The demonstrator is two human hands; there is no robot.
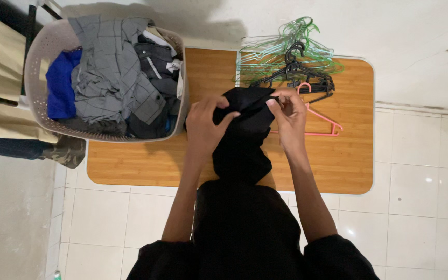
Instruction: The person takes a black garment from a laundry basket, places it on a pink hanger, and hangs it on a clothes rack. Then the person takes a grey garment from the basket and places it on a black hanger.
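Both hands up over the wooden counter (pixel 146 166): left hand (pixel 206 127) and right hand (pixel 289 116) each have a tight grip on the black garment (pixel 242 140). It hangs just right of the laundry basket (pixel 37 62), with the hangers (pixel 296 62) just beyond it.

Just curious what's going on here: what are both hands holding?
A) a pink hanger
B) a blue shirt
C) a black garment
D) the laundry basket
C: the left hand and right hand both grip the top edge of a black garment above the wooden table; the pink hanger lies untouched beside them.
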